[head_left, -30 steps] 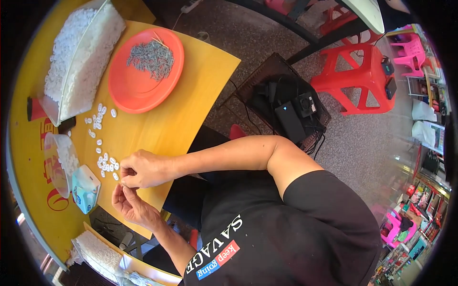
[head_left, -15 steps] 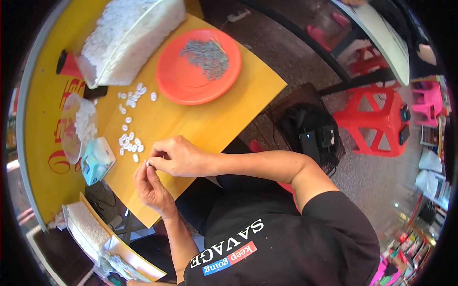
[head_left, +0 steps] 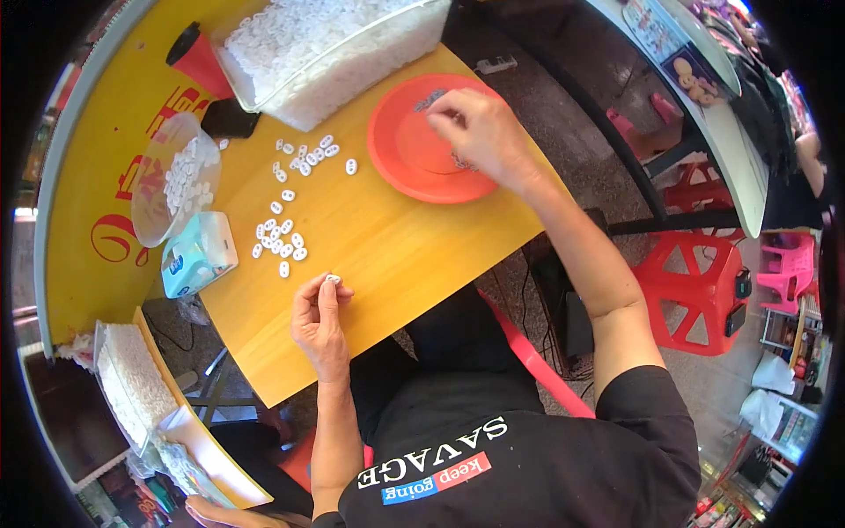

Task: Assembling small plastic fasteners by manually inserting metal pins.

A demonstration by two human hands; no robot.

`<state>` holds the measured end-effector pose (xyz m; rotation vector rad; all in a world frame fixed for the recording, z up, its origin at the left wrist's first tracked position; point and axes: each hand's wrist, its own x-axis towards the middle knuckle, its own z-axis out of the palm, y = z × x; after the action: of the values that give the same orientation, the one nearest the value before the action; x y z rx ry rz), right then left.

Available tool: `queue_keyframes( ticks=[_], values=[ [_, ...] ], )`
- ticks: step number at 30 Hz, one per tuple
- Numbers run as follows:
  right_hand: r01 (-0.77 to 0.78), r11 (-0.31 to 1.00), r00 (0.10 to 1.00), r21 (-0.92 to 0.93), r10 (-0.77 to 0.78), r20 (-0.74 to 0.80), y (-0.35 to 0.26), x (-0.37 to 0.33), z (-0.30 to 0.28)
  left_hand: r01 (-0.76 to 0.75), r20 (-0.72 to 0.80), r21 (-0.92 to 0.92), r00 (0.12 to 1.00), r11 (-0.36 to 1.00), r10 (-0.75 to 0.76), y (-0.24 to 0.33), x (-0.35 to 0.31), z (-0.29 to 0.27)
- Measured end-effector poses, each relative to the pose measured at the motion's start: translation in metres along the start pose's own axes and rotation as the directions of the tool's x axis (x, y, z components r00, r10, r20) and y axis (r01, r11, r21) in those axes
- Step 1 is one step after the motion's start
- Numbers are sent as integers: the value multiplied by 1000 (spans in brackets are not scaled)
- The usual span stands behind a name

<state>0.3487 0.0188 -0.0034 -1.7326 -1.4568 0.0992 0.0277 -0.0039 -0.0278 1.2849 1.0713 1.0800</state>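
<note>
Between the thumb and fingers of my left hand (head_left: 320, 333), over the table's near edge, is a small white oval plastic piece (head_left: 333, 279). My right hand (head_left: 486, 130) is over the red plate (head_left: 409, 176), its fingers curled in a pinch. Small grey metal pieces, which look like screws (head_left: 429, 99), lie in that plate, partly hidden by the hand. Whatever the right fingertips hold is too small to make out. Loose white two-holed pieces (head_left: 280, 239) are scattered on the table to the left, with another group (head_left: 308, 160) farther back.
A large clear bin (head_left: 326, 97) full of white pieces stands at the back of the yellow table (head_left: 387, 255). Along the left are a clear bowl (head_left: 145, 207), a tissue pack (head_left: 201, 255), a black phone-like object (head_left: 231, 119) and a red cup (head_left: 201, 63). A red stool (head_left: 691, 290) stands at right.
My right hand has left my left hand and moved far right, over the red plate. The left hand stays low with the white piece. The whole view has shifted.
</note>
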Motion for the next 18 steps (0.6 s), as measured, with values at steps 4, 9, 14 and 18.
queue_keyframes(
  ticks=[4, 9, 14, 18],
  values=[
    [17, 983, 998, -181, -5, 63, 21, 16, -8, -7, 40, -14, 999, 1000, 7, 0, 1, -1],
    [25, 969, 988, -246, 13, 153, 22, 22, 2, 23, 57, -51, 998, 998, -20, 2, 2, -2],
    [98, 935, 976, -341, -23, 219, 14, 23, 7, 24, 75, -64, 997, 998, -19, 0, 1, -3],
    [134, 959, 954, -250, -56, 295, 13, 20, 8, 16, 82, -77, 997, 997, -9, -2, 2, -4]
  ],
)
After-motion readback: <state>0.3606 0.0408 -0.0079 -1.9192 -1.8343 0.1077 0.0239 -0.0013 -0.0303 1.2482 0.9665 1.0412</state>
